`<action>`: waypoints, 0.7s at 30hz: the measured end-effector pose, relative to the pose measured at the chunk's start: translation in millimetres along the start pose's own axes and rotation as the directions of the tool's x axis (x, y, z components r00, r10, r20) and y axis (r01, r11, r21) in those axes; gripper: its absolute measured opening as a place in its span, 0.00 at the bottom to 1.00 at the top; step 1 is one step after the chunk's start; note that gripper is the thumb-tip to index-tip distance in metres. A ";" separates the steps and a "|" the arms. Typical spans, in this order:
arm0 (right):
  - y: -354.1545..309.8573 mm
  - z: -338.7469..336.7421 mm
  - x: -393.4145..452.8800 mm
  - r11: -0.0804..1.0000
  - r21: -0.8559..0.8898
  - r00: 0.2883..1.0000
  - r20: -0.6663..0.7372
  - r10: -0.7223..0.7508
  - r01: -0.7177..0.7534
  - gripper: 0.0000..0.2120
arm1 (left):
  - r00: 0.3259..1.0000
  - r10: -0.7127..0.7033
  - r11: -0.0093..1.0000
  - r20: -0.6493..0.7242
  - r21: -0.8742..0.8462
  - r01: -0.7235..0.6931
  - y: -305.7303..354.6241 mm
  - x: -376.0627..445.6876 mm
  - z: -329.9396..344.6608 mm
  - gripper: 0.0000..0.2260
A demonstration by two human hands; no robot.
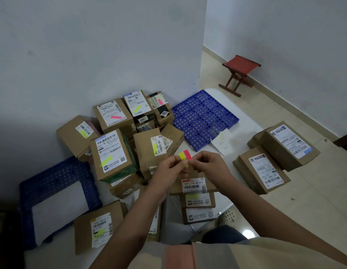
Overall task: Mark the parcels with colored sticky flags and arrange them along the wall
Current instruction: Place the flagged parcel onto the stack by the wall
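1. Left hand (169,167): fingers curled, pinching the lower edge of a strip of sticky flags (185,156) at frame centre.
2. Right hand (205,164): fingers curled, pinching the same strip from the right side; both hands close together, fingertips nearly touching.
3. Sticky flags: one yellow and one red tab side by side, held upright above the desk (244,115), just in front of the parcel heap.
4. Heap of cardboard parcels (130,133): piled against the wall (91,55), white shipping labels facing up; several already carrying yellow or pink flags on the labels.
5. Stack of small labelled parcels (197,195): directly below the hands, topmost label printed with a barcode, a yellow flag showing on the one beneath.
6. Two unflagged parcels (273,152): well apart to the right, overlapping, labels up.
7. Single parcel (99,226): lower left, yellow flags on its label.
8. Blue perforated tray (203,117): behind the hands on the white desk, beside the heap; a slip of paper (222,141) at its near edge.
9. Dark blue crate (58,193): left, a white sheet lying on it.
10. Red folding stool (239,72): on the tiled floor by the far wall.
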State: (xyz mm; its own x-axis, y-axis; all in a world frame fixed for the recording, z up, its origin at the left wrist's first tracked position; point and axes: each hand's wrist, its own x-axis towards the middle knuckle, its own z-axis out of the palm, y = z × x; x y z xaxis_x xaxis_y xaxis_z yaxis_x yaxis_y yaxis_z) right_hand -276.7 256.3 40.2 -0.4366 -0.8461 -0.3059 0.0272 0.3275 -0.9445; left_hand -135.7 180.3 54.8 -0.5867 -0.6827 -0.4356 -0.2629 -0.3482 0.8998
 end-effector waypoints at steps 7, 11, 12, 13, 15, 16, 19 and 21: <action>-1.4 2.5 -3.0 0.989 -0.127 0.997 -0.014 -0.073 0.070 0.04 | 0.998 0.017 1.000 -0.067 -0.005 -0.018 2.6 2.3 1.6 0.05; -2.4 2.0 -2.7 0.982 -0.172 0.997 -0.003 -0.082 0.080 0.05 | 0.997 0.018 1.000 -0.074 0.006 -0.018 0.8 3.0 0.2 0.06; -2.3 2.0 -2.8 0.979 -0.187 0.996 -0.004 -0.086 0.084 0.05 | 0.997 0.017 1.000 -0.072 0.004 -0.017 0.4 2.7 -0.1 0.06; -2.1 2.2 -2.6 0.974 -0.209 0.996 -0.004 -0.091 0.088 0.05 | 0.997 0.016 1.000 -0.072 0.005 -0.016 -0.6 2.3 -0.8 0.06; -2.6 3.0 -2.4 0.964 -0.249 0.995 -0.001 -0.100 0.096 0.06 | 0.997 0.018 1.000 -0.072 0.012 -0.017 -1.8 1.9 -1.4 0.05; -3.3 3.4 -2.3 0.960 -0.262 0.995 0.003 -0.104 0.101 0.06 | 0.997 0.021 1.000 -0.070 0.015 -0.020 -2.0 1.6 -1.4 0.05; -7.2 3.1 -2.5 0.951 -0.285 0.993 0.034 -0.111 0.116 0.07 | 0.997 0.029 1.000 -0.072 0.002 -0.029 -2.1 -0.1 -0.8 0.03; -9.1 2.2 -3.2 0.948 -0.292 0.992 0.055 -0.116 0.128 0.08 | 0.996 0.032 0.999 -0.083 -0.013 -0.033 -1.7 -1.7 -0.7 0.04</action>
State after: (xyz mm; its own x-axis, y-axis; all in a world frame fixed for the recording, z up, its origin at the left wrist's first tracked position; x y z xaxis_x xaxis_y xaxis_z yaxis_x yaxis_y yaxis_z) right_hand -273.5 255.1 49.5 -0.3868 -0.9002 -0.1999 -0.2928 0.3255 -0.8991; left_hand -133.7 181.6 54.0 -0.5293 -0.7443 -0.4072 -0.2334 -0.3337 0.9133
